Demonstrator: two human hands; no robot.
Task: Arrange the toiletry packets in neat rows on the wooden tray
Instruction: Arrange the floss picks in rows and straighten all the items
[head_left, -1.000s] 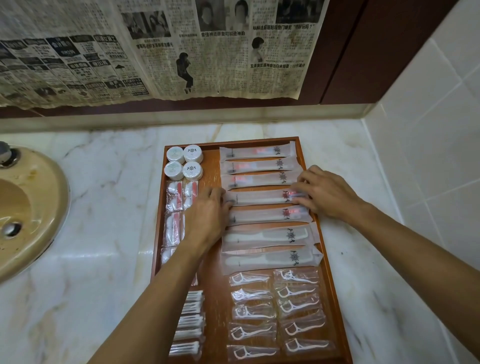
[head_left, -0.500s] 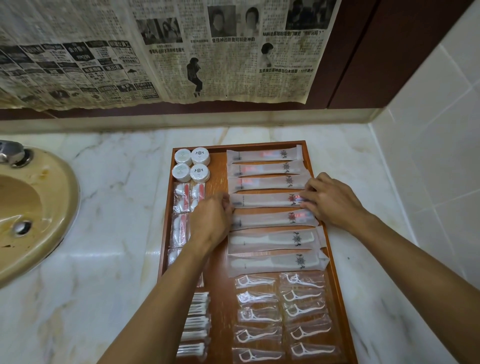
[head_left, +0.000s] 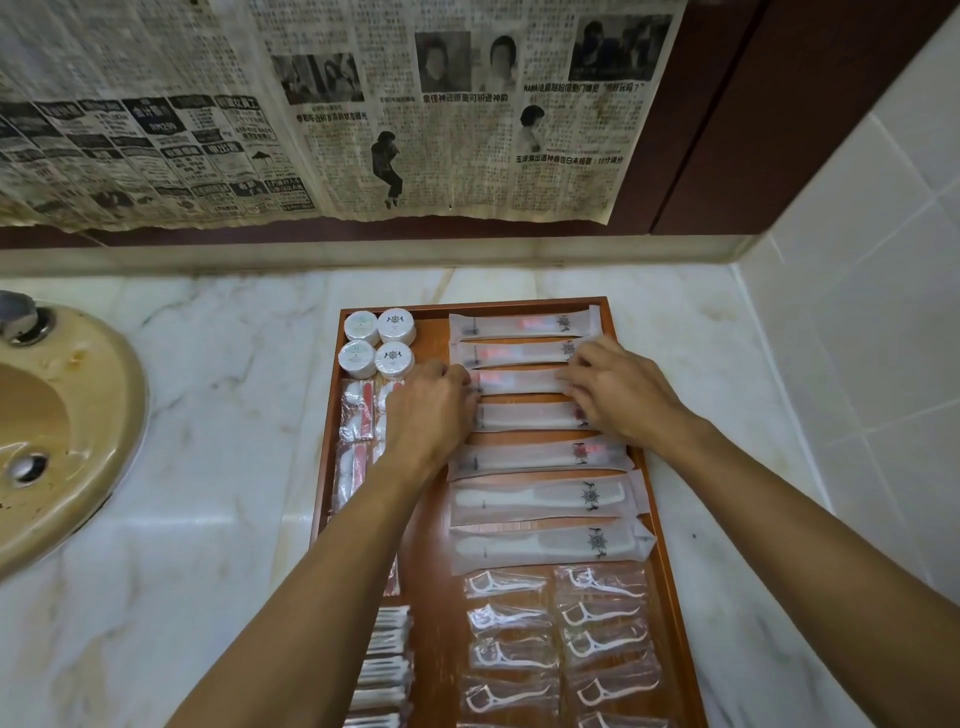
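A wooden tray (head_left: 432, 613) lies on the marble counter. Long frosted toothbrush packets fill its upper right in a column. My left hand (head_left: 428, 415) pinches the left end and my right hand (head_left: 615, 389) the right end of the third toothbrush packet (head_left: 517, 380). Two comb packets (head_left: 545, 501) lie below the toothbrushes, then two columns of floss pick packets (head_left: 605, 629). Four round white soap packs (head_left: 378, 343) sit at the upper left. Small pink-and-white packets (head_left: 356, 415) run down the left side, partly hidden by my left arm, with cotton swab packets (head_left: 384, 670) below.
A beige sink basin (head_left: 78, 441) with a drain sits at the left edge. Yellowed newspaper (head_left: 332, 119) hangs on the back wall above a stone ledge. A white tiled wall (head_left: 852, 332) rises close to the tray's right side.
Both hands have moved up from the fourth toothbrush packet to the third one and now hold its two ends. The camera view has shifted slightly.
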